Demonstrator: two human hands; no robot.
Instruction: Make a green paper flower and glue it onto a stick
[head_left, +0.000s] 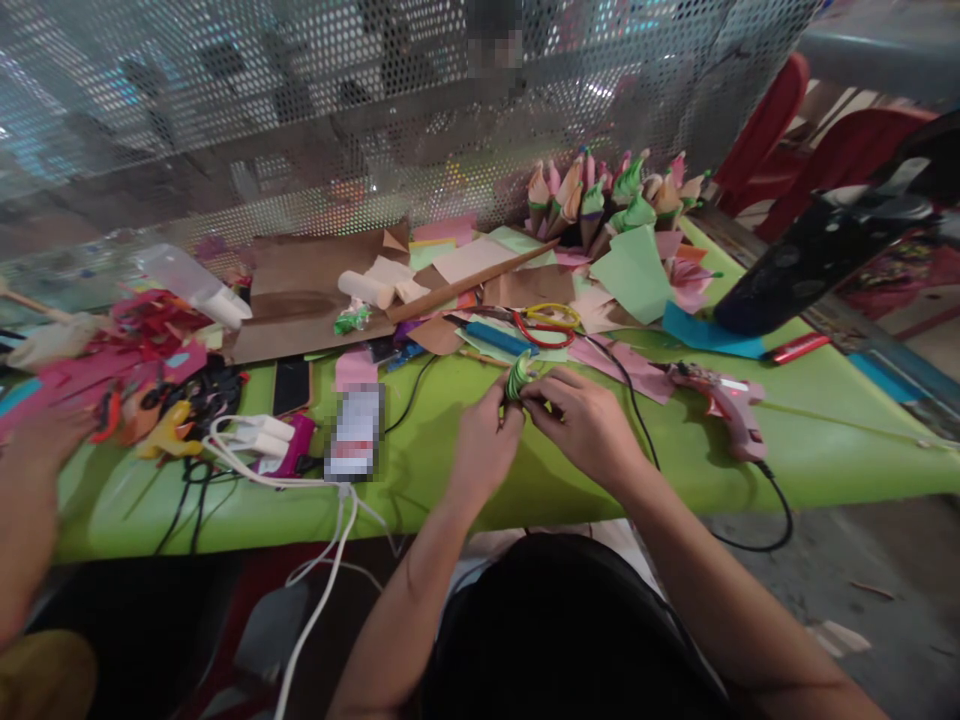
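Observation:
A small coiled green paper twist [517, 378] is held up over the near part of the green table. My left hand [491, 432] grips it from the left, fingers closed round its lower side. From the right, my right hand [583, 415] pinches at its edge, the fingertips pressed together. Just beyond the hands lie scissors [551, 322] with red and yellow handles and a blue strip-like object [497, 338]. A pink glue gun [731, 405] rests on its side to the right.
Finished paper cones with swirled tops [592, 200] stand at the back. A dark bottle [810, 260] is at the right. A phone [355, 432], purple power block [289, 450] and cables lie left. Another person's arm [34, 500] reaches in from the left edge. Coloured paper sheets [634, 272] cover the far side.

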